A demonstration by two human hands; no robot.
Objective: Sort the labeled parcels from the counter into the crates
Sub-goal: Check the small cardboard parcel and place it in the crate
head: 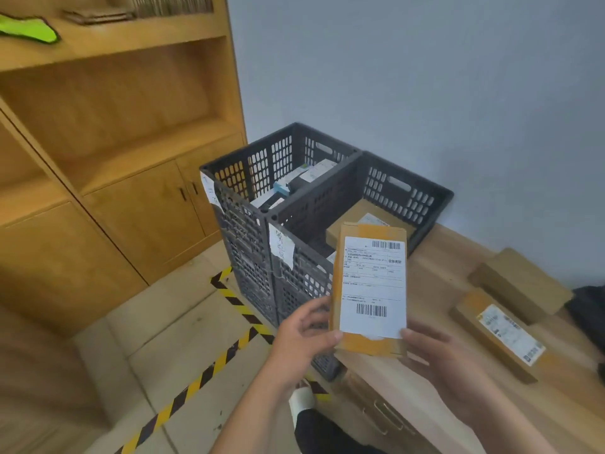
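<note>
Now the labeled parcel (371,290) is held upright in front of the right crate (422,204), its lower corners gripped by the fingers (331,335) of the left hand (302,337) and right hand (437,353). Small boxes (294,181) are seen in the left crate (248,152), and one brown parcel (355,214) in the right.

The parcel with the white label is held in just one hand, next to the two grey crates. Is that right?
Not quite. Two hands hold the parcel: the left hand grips its lower left edge and the right hand its lower right corner. It is next to the two grey crates, as the head view shows.
</note>
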